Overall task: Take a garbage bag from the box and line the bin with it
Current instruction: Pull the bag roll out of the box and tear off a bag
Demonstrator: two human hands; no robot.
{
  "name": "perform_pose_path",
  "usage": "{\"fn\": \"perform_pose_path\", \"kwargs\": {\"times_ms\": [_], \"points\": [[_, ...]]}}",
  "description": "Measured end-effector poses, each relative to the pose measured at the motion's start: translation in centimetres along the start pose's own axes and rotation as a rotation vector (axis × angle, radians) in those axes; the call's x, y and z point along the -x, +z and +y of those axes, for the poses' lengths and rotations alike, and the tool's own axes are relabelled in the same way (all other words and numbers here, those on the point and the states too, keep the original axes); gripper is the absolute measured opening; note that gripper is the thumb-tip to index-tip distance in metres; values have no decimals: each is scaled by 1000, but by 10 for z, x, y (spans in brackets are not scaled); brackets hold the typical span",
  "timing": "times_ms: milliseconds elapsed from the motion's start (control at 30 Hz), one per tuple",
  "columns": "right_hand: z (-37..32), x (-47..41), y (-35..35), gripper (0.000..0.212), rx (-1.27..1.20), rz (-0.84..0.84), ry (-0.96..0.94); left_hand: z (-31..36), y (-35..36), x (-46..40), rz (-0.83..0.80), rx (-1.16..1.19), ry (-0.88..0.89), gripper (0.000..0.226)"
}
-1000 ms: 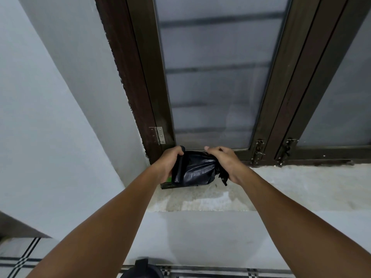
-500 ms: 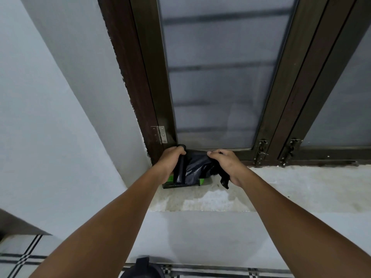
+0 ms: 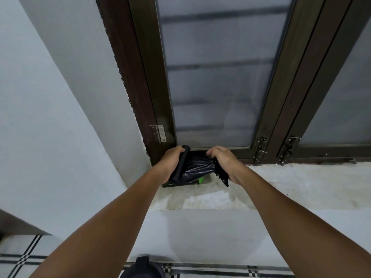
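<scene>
Left hand (image 3: 170,161) grips the black roll (image 3: 181,163); right hand (image 3: 223,160) pinches the garbage bag (image 3: 197,167); box (image 3: 180,183) lettering unreadable.

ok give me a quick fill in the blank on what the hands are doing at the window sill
1. The left hand holds the ____ of black bags.
2. The right hand pinches the loose garbage bag, which is coloured ____.
3. The green and black box sits on the window ____.

Missing words: roll; black; sill

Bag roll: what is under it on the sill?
Under the bag roll lies the box, only its front edge and green corner showing. Its top is covered.
</scene>
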State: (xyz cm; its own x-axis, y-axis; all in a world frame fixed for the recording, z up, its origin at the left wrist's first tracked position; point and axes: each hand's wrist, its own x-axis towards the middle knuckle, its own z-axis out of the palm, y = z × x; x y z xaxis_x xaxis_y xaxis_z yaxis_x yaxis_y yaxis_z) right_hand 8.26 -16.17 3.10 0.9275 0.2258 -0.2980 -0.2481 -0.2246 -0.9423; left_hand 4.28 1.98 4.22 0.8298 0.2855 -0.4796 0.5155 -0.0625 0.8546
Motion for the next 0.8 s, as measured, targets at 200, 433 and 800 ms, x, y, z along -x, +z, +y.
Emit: {"fn": "perform_pose_path", "kwargs": {"times_ms": [200, 433, 800], "points": [[0, 4, 2, 25, 183, -140, -40, -7, -1, -2, -91, -49, 146, 39], [4, 4, -5, 15, 135, -32, -22, -6, -1, 1, -93, -50, 129, 20], [7, 1, -10, 14, 71, -68, -1, -4, -5, 6, -56, -5, 54, 21]]}}
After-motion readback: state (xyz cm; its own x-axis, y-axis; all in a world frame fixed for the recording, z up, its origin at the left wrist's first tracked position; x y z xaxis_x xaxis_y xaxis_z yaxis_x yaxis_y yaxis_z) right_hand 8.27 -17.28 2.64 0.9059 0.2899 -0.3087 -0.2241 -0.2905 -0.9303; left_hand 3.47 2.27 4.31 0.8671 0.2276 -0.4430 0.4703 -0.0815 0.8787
